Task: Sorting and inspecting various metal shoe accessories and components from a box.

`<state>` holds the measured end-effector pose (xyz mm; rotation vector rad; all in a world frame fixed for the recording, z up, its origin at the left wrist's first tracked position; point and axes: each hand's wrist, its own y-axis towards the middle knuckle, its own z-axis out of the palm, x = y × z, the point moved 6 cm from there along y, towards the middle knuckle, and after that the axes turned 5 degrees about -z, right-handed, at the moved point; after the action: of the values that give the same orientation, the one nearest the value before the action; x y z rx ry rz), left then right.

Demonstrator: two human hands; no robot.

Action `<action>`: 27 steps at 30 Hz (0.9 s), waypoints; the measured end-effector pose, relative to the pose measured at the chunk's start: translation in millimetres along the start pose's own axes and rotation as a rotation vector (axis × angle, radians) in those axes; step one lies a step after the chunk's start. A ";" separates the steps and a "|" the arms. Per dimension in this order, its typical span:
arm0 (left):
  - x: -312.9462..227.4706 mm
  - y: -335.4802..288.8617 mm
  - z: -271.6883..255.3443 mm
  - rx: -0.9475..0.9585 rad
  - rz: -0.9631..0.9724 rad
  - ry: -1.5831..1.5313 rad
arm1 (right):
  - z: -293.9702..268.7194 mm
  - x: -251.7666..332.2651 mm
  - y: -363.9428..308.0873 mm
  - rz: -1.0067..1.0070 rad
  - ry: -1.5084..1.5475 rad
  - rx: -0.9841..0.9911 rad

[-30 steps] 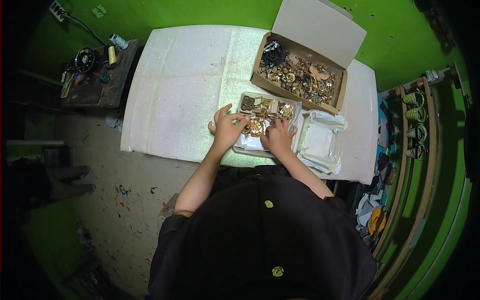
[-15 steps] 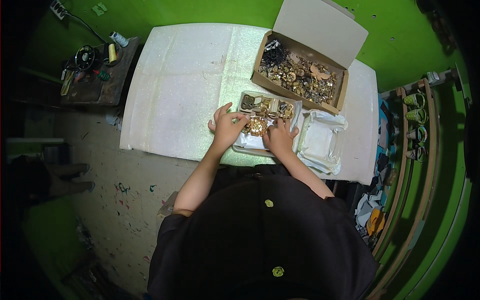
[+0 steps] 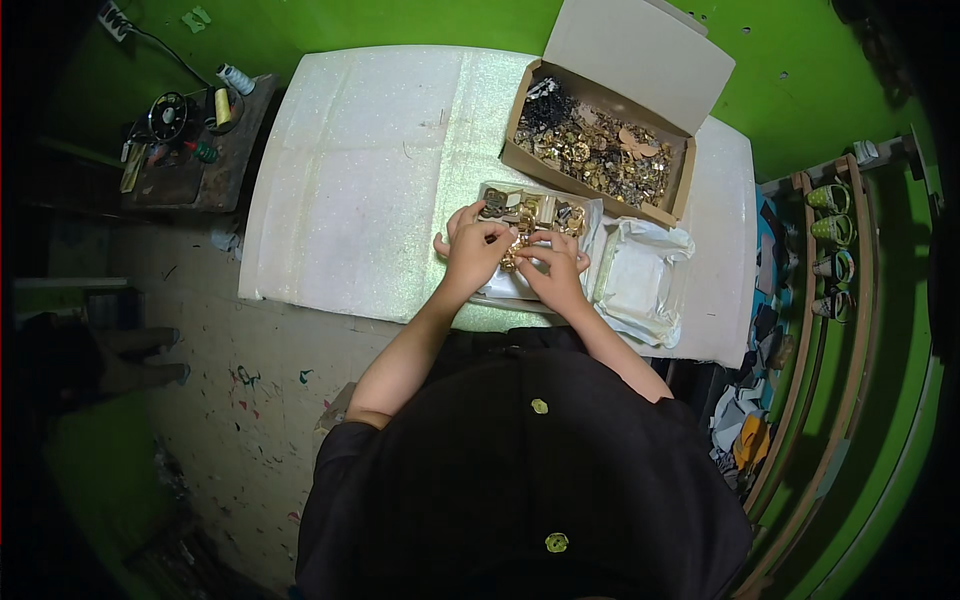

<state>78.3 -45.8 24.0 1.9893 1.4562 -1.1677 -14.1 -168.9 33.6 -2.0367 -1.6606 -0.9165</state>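
Observation:
A small pale compartment box (image 3: 594, 240) holds gold-coloured metal pieces, with dark, rounded ones in its upper left section. Over its near part, my left hand (image 3: 470, 257) is closed in a pinch at a gold metal piece (image 3: 508, 261). My right hand (image 3: 556, 275) meets it from the other side, thumb and forefinger together on the gold metal too. The fingers cover much of these pieces, so their exact shape is hidden. Beside the box, to the right, sits a white paper-lined lid or shallow tray (image 3: 640, 275).
Behind stands an open cardboard box (image 3: 685, 190) heaped with gold and black metal bits. All rest on a table with a glittery white cover (image 3: 350, 180). On the left, a small dark table (image 3: 228, 165) carries thread spools. A wooden rack (image 3: 805, 400) lines the right wall.
My hands have come closer together over the compartment box. The wide patch of gold pieces between them is now mostly covered, and my left fingers have curled in further.

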 end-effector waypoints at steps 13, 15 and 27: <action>-19.9 -14.3 -0.6 -0.036 0.265 0.454 | 9.0 -29.0 -4.3 0.211 -0.353 0.116; -20.8 -17.3 10.0 0.092 0.326 0.626 | 13.8 -28.2 -1.1 0.214 -0.349 0.135; -2.5 -14.5 23.3 0.099 0.310 0.714 | 19.6 -28.2 -5.1 0.045 -0.512 0.098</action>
<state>55.8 -58.9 15.0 2.7442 1.3080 -0.4082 -16.8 -175.8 -0.3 -2.3592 -1.8458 -0.2967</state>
